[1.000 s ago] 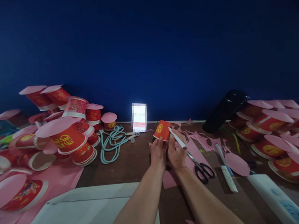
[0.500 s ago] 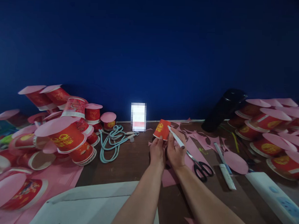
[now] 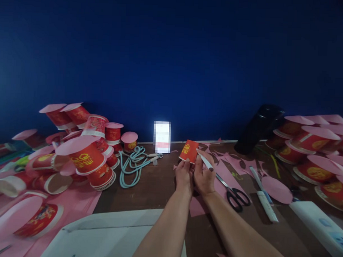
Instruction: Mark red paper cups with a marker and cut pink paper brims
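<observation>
A red paper cup (image 3: 189,151) with yellow characters is tilted above the table, its white rim downward. My left hand (image 3: 184,176) grips it near the rim. Closed around a white marker pen (image 3: 205,160), my right hand (image 3: 204,178) is close beside the cup. The pen's tip meets or nearly meets the cup's right side; contact cannot be made out. Black-handled scissors (image 3: 236,196) lie on pink paper just right of my right hand.
Red cups with pink paper discs crowd the left (image 3: 87,159) and right (image 3: 317,171). A pale blue cable (image 3: 130,168), lit phone (image 3: 162,137), black bottle (image 3: 257,127), marker (image 3: 267,207), power strip (image 3: 317,219) and white sheet (image 3: 108,235) surround my arms. A dark blue wall (image 3: 174,61) rises behind.
The whole view has shifted slightly, so things appear a little farther right and lower. Both hands keep the same hold on the cup and marker pen.
</observation>
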`<act>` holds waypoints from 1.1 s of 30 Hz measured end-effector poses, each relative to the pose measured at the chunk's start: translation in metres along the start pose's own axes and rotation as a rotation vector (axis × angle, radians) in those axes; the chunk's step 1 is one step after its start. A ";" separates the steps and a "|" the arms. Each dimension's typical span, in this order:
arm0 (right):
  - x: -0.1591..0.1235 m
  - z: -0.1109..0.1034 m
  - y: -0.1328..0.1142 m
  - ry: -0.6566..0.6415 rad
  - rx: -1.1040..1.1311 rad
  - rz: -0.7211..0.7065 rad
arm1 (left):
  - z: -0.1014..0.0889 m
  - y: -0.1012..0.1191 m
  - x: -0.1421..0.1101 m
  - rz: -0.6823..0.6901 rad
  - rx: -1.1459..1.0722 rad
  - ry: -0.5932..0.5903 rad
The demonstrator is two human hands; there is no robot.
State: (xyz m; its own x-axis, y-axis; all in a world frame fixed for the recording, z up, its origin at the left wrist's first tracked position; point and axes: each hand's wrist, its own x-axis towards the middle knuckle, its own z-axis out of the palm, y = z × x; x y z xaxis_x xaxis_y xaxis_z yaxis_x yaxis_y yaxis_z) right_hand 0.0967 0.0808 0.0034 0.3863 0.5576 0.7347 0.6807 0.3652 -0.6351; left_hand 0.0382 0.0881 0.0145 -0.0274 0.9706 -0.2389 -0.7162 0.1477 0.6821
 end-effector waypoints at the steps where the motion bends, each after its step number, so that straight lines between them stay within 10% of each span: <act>1: 0.000 0.000 0.000 -0.003 0.012 -0.013 | 0.000 0.001 -0.001 0.006 0.016 0.007; 33: -0.003 -0.001 0.013 0.061 0.125 0.050 | -0.011 0.009 0.000 -0.131 -0.401 -0.035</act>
State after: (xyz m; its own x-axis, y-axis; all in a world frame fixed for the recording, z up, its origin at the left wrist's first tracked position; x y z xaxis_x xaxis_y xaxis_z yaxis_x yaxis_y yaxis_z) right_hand 0.1050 0.0835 -0.0069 0.4576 0.5324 0.7121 0.5780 0.4305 -0.6932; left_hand 0.0240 0.0873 0.0126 0.1007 0.9555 -0.2773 -0.9268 0.1914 0.3230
